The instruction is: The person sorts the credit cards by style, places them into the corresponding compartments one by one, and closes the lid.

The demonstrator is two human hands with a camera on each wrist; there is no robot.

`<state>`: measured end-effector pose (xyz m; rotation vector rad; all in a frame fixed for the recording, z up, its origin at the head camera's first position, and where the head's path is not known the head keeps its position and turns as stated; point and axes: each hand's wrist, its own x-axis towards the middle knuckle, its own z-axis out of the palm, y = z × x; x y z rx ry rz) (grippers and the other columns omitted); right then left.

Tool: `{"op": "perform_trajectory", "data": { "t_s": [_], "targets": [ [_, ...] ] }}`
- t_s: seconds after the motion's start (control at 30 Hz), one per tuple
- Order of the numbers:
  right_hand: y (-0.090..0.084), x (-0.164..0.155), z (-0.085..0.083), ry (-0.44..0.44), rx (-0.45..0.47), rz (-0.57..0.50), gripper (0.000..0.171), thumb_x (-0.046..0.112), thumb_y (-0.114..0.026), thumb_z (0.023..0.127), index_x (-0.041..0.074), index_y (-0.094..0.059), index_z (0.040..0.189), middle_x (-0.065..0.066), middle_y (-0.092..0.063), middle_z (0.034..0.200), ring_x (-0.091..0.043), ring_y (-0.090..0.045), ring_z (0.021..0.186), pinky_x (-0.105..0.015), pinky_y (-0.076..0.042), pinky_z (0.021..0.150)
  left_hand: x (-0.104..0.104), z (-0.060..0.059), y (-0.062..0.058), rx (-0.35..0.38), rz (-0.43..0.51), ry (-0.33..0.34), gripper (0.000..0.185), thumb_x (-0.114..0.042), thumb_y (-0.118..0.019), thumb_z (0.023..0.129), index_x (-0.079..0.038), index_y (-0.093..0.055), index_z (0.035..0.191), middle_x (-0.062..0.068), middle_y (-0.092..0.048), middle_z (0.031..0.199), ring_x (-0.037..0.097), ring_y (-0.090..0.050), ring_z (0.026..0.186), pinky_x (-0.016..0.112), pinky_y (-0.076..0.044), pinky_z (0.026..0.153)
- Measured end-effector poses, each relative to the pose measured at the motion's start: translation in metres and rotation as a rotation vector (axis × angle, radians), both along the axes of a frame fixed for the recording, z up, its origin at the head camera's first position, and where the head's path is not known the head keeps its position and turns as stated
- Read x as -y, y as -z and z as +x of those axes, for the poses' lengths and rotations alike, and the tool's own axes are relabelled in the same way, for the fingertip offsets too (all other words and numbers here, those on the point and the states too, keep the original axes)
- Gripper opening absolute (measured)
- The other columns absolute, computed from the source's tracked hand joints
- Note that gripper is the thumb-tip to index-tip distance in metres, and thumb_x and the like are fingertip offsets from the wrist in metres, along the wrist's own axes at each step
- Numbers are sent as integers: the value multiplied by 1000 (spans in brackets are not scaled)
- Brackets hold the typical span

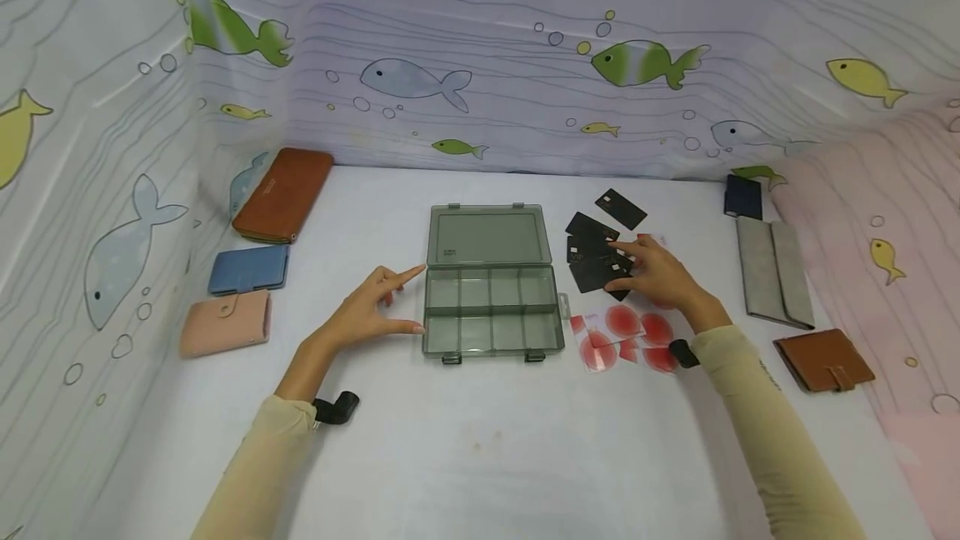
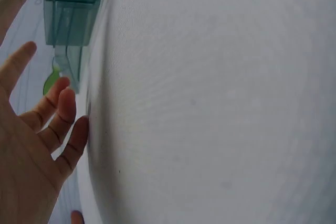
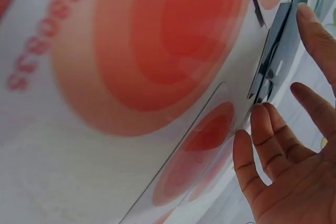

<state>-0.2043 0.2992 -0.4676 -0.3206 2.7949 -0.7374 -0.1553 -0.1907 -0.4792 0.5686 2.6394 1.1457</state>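
A translucent grey-green plastic compartment box (image 1: 459,332) lies with its lid (image 1: 487,236) folded back. My left hand (image 1: 358,311) is at its left side, thumb and index finger spread apart near the edge, nothing held; the left wrist view shows its other fingers loosely bent. Right of the box, several black cards (image 1: 588,247) lie overlapping. Over their right edge is my right hand (image 1: 660,275), index finger and thumb reaching onto them and spread apart. In the right wrist view its fingers (image 3: 275,166) are loosely bent beside the cards' edges. White cards with red circles (image 1: 622,321) lie beneath and in front.
At left lie a brown wallet (image 1: 288,194), a blue one (image 1: 249,269) and a pink one (image 1: 225,325). A dark blue booklet (image 1: 743,196), a grey folding case (image 1: 765,273) and a tan wallet (image 1: 823,359) line the right side. A fish-patterned curtain (image 1: 517,40) encloses the table.
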Motion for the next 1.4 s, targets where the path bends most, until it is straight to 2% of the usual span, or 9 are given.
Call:
{"op": "perform_trajectory", "data": {
  "t_s": [0.17,0.3,0.57,0.73,0.83,0.97,1.13,1.23,1.4],
  "targets": [
    [2,-2,-2,-6,-12,-10,74,31,-85,79,6,-54,142,-20,-48,122,-31,-52,97,-47,-45,81,-3,-2,5,29,7,28,91,-41,-88,72,-37,-42,151,7,-46,107,19,-40,86,34,-34,73],
    [6,-3,-5,-5,-20,-19,68,28,-85,79,5,-58,137,-19,-49,115,-29,-51,93,-41,-42,77,-5,-3,9,11,-8,46,92,-44,-87,72,-37,-41,151,6,-47,106,18,-39,86,33,-34,72],
    [9,1,-10,13,-10,-56,58,26,-86,78,1,-61,124,-21,-50,118,-32,-51,96,-49,-45,84,-2,-2,14,0,-22,23,97,-43,-89,69,-36,-39,153,6,-49,107,19,-40,86,34,-34,75],
    [8,1,-10,26,3,-53,55,24,-87,76,-2,-58,115,-20,-50,113,-31,-50,93,-45,-45,82,-2,-4,14,27,-6,26,98,-43,-89,70,-38,-37,153,6,-48,107,18,-39,85,35,-34,76],
    [7,-1,-8,29,-3,-40,56,24,-87,76,-1,-55,115,-19,-54,109,-30,-51,90,-43,-44,79,-4,-7,15,28,2,35,98,-42,-89,70,-38,-37,153,6,-48,107,18,-39,85,35,-34,76],
    [6,-2,-3,45,-5,-28,57,25,-86,78,2,-54,119,-22,-61,115,-32,-54,90,-44,-45,80,-6,-9,17,29,5,43,98,-42,-89,70,-38,-37,153,6,-48,108,18,-39,86,35,-33,76],
    [8,-4,3,73,0,-105,50,15,-81,83,4,-57,125,-26,-63,116,-35,-58,93,-46,-47,84,-6,-9,18,23,9,42,99,-41,-90,69,-38,-38,153,5,-48,107,18,-39,85,35,-33,76],
    [7,-7,6,102,-8,-162,43,9,-76,86,5,-61,126,-23,-65,107,-34,-59,92,-42,-49,81,-5,-10,18,13,16,43,99,-40,-90,69,-37,-38,153,5,-48,107,18,-38,84,34,-33,76],
    [4,-11,11,147,14,-251,38,10,-74,88,8,-67,126,-15,-57,83,-27,-52,77,-30,-45,62,-6,-9,19,1,26,46,98,-40,-89,70,-36,-38,153,5,-48,107,17,-39,84,33,-32,76]
  ]
}}
